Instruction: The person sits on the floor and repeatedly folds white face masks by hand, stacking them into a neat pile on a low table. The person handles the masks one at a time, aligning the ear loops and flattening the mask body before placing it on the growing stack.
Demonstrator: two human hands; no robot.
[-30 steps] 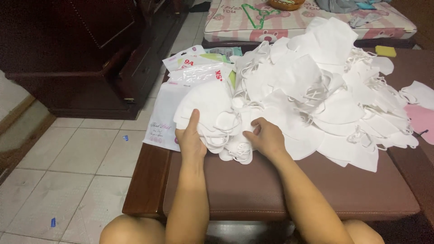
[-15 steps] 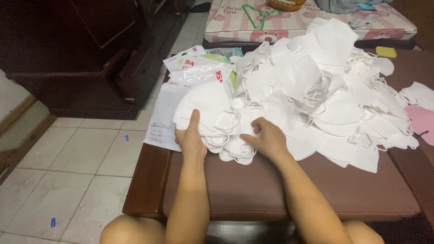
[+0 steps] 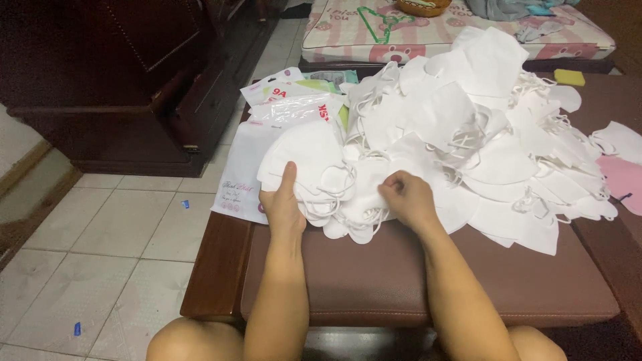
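A small stack of white face masks point(image 3: 321, 177) is pressed flat under the left hand point(image 3: 284, 204) at the near edge of a brown padded bench point(image 3: 401, 281), its long axis apparently running left-right; the right hand point(image 3: 408, 197) is closed on mask ear loops point(image 3: 364, 200).

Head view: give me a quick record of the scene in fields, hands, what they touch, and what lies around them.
left hand: flat on a small stack of white face masks, thumb up
right hand: fingers curled, pinching a mask at the stack's right edge
big pile of masks: loose, behind and right of the hands
surface: brown padded bench
plastic packets: behind the stack, left side
pink mask: far right
floor: pale tiles
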